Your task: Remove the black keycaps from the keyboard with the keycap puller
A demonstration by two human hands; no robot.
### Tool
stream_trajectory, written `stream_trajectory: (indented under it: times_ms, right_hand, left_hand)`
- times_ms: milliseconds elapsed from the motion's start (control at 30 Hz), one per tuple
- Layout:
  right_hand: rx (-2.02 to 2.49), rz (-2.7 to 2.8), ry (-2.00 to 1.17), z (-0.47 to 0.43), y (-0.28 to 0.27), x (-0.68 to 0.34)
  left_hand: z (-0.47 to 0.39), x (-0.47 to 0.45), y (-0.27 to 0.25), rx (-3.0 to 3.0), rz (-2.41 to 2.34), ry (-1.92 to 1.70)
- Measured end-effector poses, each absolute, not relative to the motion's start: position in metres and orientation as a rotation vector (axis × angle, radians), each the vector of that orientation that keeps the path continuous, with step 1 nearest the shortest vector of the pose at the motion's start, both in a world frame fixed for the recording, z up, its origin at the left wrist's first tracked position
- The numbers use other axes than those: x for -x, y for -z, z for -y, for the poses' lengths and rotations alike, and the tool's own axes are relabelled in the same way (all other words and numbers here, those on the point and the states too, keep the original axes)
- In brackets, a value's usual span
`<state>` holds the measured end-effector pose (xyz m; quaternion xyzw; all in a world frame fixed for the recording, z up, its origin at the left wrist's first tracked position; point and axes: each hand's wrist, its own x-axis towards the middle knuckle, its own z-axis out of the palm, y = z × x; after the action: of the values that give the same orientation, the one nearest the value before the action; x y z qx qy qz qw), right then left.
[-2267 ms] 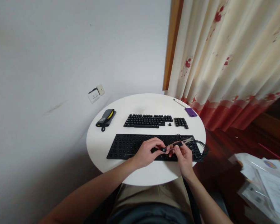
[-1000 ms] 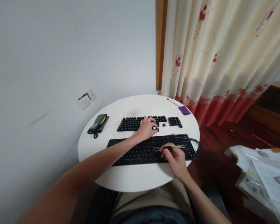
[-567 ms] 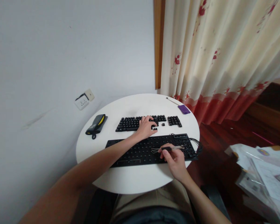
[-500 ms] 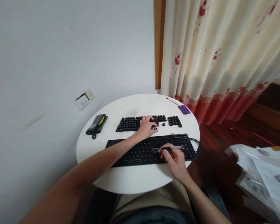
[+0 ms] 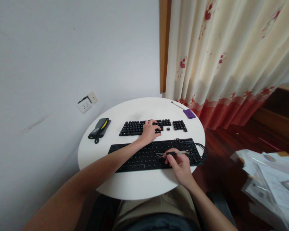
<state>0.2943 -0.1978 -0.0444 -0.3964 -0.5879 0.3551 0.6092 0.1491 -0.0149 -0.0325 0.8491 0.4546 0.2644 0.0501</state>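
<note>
My left hand [image 5: 149, 131] reaches over the rows of loose black keycaps [image 5: 131, 127] laid out on the white table. Its fingers are spread and rest on the right part of those rows; what lies under the palm is hidden. In front lies a black keyboard base [image 5: 149, 154] with its keycaps off and its switches bare. Above the right part of this base, my right hand [image 5: 179, 162] is closed around a wire keycap puller [image 5: 171, 154], whose wire loops point left. A single keycap [image 5: 168, 129] sits apart, right of my left hand.
A separate block of number-pad keycaps [image 5: 179, 125] lies at the right. Behind it are a purple cloth [image 5: 189, 113] and a thin brush [image 5: 177, 105]. A grey pouch with yellow trim [image 5: 100, 128] is at the left. The keyboard's coiled cable [image 5: 203, 150] hangs at the table's right edge.
The thumb and fingers of my left hand have shifted slightly over the keycaps, and a pale-looking keycap by the thumb is no longer visible. My right hand keeps its place.
</note>
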Motion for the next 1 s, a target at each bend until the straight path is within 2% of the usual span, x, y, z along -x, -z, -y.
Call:
stream_trajectory:
  times_ms: [567,800,1000]
  right_hand:
    - [0.878,1.305,-0.838,0.197,0.049,-0.295]
    - [0.865,1.039,-0.715,0.203,0.048,-0.298]
    - [0.88,1.094,-0.63,0.208,0.04,-0.315]
  left_hand:
    - [0.024,-0.135,0.021,-2.543,-1.405,-0.891]
    - [0.065,-0.087,0.004,-2.501,-1.392,-0.911]
    - [0.131,-0.08,0.009,-2.445,-1.218,-0.897]
